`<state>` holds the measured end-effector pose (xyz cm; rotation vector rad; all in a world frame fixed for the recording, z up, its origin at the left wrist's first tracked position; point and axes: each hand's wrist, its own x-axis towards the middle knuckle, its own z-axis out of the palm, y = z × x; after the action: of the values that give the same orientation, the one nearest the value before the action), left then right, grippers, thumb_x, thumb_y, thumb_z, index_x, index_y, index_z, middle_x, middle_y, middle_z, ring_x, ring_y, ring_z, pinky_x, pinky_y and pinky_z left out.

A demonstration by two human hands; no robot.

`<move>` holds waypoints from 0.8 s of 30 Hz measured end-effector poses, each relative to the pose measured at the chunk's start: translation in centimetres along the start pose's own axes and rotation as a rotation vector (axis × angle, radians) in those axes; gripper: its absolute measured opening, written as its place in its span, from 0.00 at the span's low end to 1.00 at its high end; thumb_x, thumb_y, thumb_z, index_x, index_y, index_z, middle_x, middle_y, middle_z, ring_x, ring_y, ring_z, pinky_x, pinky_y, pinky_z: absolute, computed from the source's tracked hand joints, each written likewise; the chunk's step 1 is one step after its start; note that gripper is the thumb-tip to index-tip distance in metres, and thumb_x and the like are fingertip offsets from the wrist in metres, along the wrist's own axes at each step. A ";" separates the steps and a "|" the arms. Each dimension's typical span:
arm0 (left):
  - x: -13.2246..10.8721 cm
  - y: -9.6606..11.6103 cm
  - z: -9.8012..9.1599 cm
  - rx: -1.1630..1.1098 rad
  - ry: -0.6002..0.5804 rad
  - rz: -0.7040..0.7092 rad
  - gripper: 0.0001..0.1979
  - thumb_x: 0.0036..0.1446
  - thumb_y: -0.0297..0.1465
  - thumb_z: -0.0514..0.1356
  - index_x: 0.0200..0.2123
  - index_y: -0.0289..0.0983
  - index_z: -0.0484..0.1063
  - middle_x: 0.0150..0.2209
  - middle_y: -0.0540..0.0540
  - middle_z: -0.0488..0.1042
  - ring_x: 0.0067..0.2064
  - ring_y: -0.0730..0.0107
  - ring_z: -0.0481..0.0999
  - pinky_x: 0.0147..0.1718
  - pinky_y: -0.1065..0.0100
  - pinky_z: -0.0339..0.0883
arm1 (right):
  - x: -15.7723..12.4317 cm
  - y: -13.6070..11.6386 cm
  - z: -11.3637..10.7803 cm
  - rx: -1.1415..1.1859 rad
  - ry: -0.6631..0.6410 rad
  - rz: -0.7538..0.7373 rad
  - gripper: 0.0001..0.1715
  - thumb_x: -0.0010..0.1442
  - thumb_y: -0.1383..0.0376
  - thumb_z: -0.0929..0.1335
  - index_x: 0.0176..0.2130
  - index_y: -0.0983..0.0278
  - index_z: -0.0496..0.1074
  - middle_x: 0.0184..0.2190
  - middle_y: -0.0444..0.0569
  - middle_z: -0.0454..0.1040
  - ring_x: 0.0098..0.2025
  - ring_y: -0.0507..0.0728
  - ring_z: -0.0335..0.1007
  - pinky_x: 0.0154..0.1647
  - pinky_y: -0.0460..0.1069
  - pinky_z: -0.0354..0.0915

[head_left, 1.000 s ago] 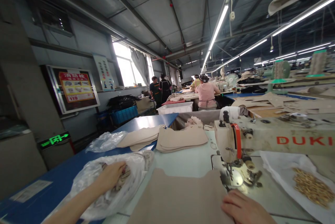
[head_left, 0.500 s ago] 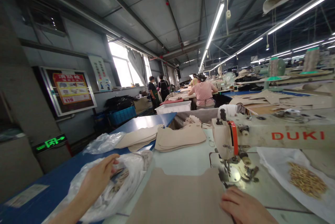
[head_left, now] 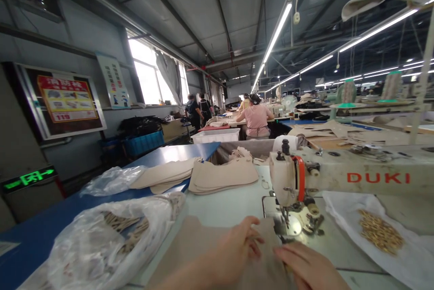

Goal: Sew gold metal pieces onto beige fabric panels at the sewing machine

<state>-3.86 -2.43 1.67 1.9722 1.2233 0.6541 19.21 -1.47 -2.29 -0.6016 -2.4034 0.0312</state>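
A flat beige fabric panel (head_left: 190,249) lies in front of me, left of the sewing machine (head_left: 288,172). Above its right part is my left hand (head_left: 237,247), with fingers curled together; what they hold, if anything, I cannot make out. My right hand (head_left: 308,263) is closed at the panel's right edge, near the machine's presser foot, thumb side toward the left hand. On the left a clear plastic bag (head_left: 84,244) lies open, with patterned strips (head_left: 135,235) inside.
Stacked beige panels (head_left: 224,177) lie behind the working piece, beside a crumpled plastic bag (head_left: 113,180). Small brass-coloured metal parts (head_left: 381,231) sit on a white sheet (head_left: 342,208) at the right. A person in pink (head_left: 257,118) sits farther back.
My left hand has left the plastic bag and moved right, over the panel beside my right hand. The right hand stays at the panel's edge. The view has turned slightly right.
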 end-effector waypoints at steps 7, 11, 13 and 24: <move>1.9 1.5 1.9 -0.038 -0.111 0.148 0.25 0.56 0.18 0.46 0.57 0.40 0.54 0.50 0.46 0.73 0.41 0.70 0.74 0.43 0.68 0.67 | 0.2 0.5 0.5 0.008 0.163 0.060 0.16 0.59 0.73 0.62 0.46 0.61 0.69 0.37 0.50 0.75 0.37 0.54 0.75 0.39 0.43 0.71; 2.3 -0.3 3.0 -0.115 -0.103 0.188 0.29 0.54 0.17 0.47 0.58 0.43 0.52 0.51 0.47 0.73 0.38 0.72 0.74 0.41 0.69 0.69 | -0.1 1.0 1.1 0.040 0.149 0.170 0.12 0.61 0.71 0.62 0.45 0.61 0.68 0.38 0.51 0.73 0.38 0.53 0.74 0.40 0.43 0.70; 2.5 -1.3 3.6 -0.132 -0.100 0.224 0.31 0.54 0.16 0.48 0.59 0.42 0.51 0.51 0.46 0.73 0.36 0.72 0.75 0.39 0.69 0.70 | -0.1 1.1 1.2 0.083 0.130 0.209 0.11 0.62 0.71 0.62 0.43 0.60 0.69 0.37 0.50 0.73 0.37 0.53 0.73 0.39 0.43 0.69; 2.9 -0.1 2.8 -0.150 0.060 -0.026 0.09 0.55 0.28 0.53 0.34 0.37 0.74 0.29 0.50 0.76 0.34 0.68 0.76 0.36 0.71 0.67 | 0.3 1.0 0.8 0.222 0.142 0.404 0.09 0.63 0.67 0.63 0.32 0.61 0.71 0.27 0.43 0.71 0.29 0.52 0.69 0.30 0.43 0.64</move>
<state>-0.64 -0.60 0.02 1.8226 1.1973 0.7737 18.93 -0.33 -2.91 -0.9376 -2.0718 0.4083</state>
